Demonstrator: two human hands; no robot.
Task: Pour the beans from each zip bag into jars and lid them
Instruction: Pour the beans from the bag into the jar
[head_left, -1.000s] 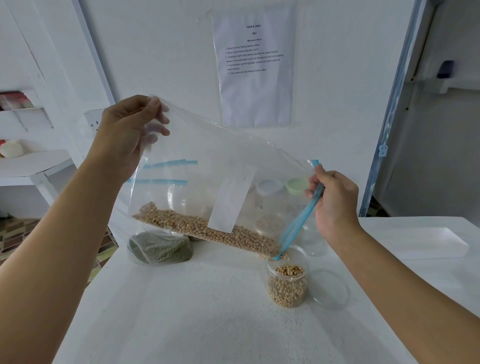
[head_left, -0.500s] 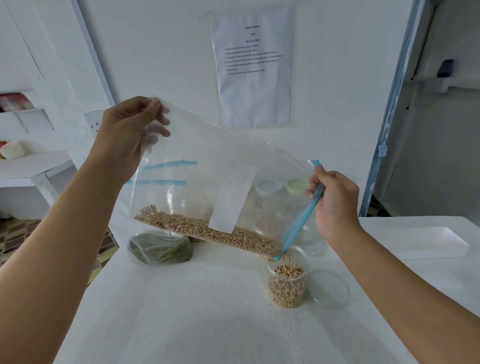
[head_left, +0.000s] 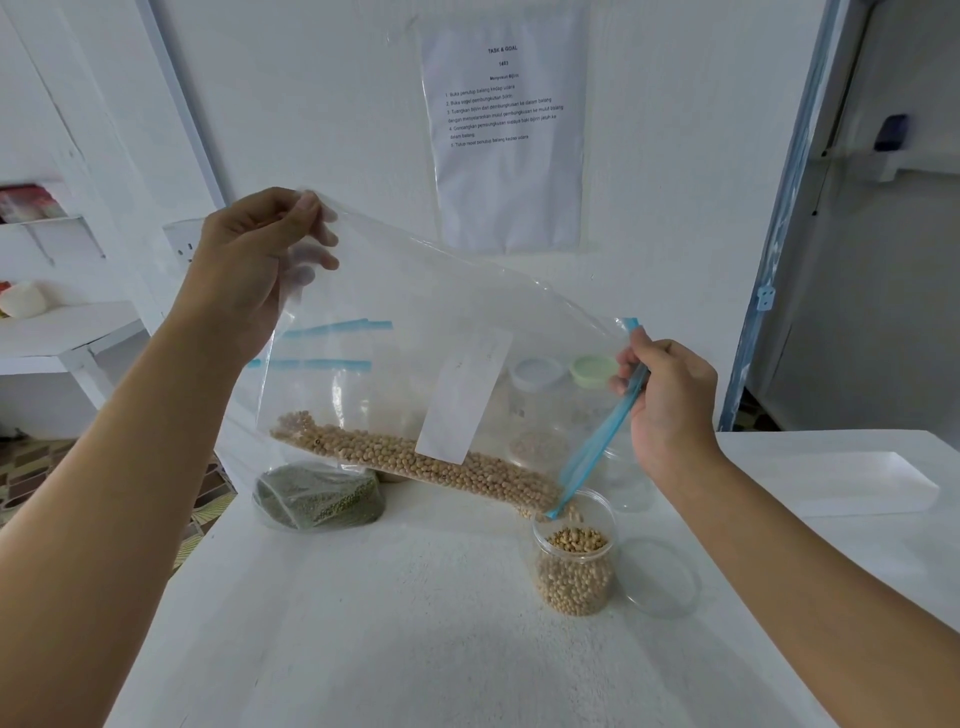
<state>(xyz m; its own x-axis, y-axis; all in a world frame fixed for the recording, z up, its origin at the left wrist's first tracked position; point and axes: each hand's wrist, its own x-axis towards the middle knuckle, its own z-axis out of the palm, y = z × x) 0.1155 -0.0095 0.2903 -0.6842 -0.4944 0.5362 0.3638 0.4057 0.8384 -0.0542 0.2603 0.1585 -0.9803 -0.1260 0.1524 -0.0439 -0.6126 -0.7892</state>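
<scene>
Left hand (head_left: 260, 260) was raised high, thumb and fingers pinching the sealed bottom corner of the clear zip bag (head_left: 415, 291). Below that hand, a second bag of green beans (head_left: 317, 499) lay flat on the white counter (head_left: 389, 623).

The zip bag hung between the two hands, off the counter. Its long axis sloped from the left hand down to the right, with its mouth pointing down and right. Tan beans (head_left: 415, 462) lay in a band along the bag's lower edge, following the same slope toward the mouth corner. A white label (head_left: 462, 400) sat on the bag face, midway between the hands.

Seen through the plastic just left of the right hand were two jars at the back, one with a white lid (head_left: 535, 371), one with a pale green lid (head_left: 592, 369).

The blue zip strip (head_left: 602, 431) ran diagonally from the right hand down and to the left. Its lower tip was at the mouth of the open jar (head_left: 574, 566). The jar stood upright on the counter, below and left of the right hand, filled most of the way with tan beans. A few beans showed right at the rim under the strip's tip.

Right hand (head_left: 670, 410) was lower than the left, fingers curled and pinching the zip strip near its upper end. A clear lid (head_left: 657, 577) lay flat on the counter below this hand, just right of the jar. A white tray (head_left: 857, 478) sat on the counter to the right of this hand, apart from it.
</scene>
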